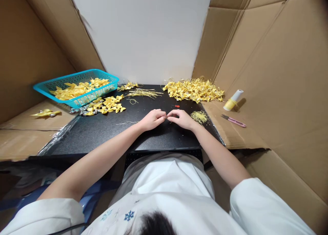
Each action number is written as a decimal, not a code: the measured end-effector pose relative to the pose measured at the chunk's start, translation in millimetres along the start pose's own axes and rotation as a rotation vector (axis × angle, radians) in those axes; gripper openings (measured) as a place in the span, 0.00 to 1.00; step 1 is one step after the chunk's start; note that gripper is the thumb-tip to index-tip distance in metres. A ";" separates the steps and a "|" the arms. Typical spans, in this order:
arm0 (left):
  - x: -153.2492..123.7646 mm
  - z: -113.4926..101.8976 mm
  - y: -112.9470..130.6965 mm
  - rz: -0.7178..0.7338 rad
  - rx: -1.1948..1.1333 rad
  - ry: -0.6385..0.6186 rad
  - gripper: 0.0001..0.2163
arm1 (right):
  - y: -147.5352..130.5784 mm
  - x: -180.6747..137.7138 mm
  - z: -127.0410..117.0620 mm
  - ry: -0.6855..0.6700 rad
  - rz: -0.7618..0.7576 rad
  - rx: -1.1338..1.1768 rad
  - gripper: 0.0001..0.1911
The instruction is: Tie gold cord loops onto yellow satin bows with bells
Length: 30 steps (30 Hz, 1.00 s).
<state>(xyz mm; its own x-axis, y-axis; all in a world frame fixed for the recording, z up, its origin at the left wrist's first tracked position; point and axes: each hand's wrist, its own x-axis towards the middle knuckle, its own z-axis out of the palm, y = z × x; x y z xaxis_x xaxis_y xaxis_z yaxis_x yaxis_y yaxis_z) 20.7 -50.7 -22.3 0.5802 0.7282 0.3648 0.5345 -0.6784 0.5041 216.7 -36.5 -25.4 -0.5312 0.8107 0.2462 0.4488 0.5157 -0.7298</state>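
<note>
Over the middle of the black mat (pixel 102 139), my left hand (pixel 154 119) and my right hand (pixel 181 119) meet fingertip to fingertip. Both are closed in a pinch on what looks like a thin yellow cord (pixel 167 117). Most of it is hidden by my fingers. Loose thin strands (pixel 127 122) lie on the mat left of my left wrist. Just beyond my right hand is a small red piece (pixel 177 106). A tangle of yellow cord scraps (pixel 200 117) lies beside my right wrist.
A turquoise basket (pixel 77 101) holds yellow ribbon bows; more bows (pixel 110 105) and silvery beads (pixel 81 110) lie before it. At the back are cut cords (pixel 145 93) and a bow heap (pixel 194 90). On cardboard at right are a thread spool (pixel 233 101) and pink-handled snips (pixel 234 121).
</note>
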 end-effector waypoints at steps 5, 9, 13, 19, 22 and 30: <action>0.7 0.2 3.6 -0.004 -0.012 -0.030 0.11 | -3.2 1.2 7.4 -0.059 -0.024 0.013 0.08; 0.2 0.2 2.6 -0.039 -0.032 -0.026 0.10 | -2.4 -5.7 -6.7 -0.022 0.008 -0.064 0.07; 2.2 -0.9 3.4 -0.070 -0.073 -0.047 0.10 | 10.7 -39.4 -46.5 0.053 0.085 -0.204 0.08; 22.5 -4.2 22.5 -0.051 -0.101 -0.182 0.09 | 64.4 -131.1 -138.3 0.418 0.498 -0.826 0.21; 42.0 -5.5 35.8 -0.022 -0.088 -0.262 0.09 | 86.4 -156.6 -161.1 0.363 0.613 -0.911 0.26; 94.1 0.9 47.6 0.016 0.004 -0.347 0.07 | 96.6 -148.3 -158.5 0.362 0.573 -0.847 0.17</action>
<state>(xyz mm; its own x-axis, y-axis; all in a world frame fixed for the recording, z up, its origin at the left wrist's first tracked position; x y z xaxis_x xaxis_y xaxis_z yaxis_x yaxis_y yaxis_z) 101.3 -14.6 35.3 0.7626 0.6413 0.0845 0.5254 -0.6904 0.4974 452.7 -63.1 -31.3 0.0963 0.9540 0.2839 0.9868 -0.0542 -0.1525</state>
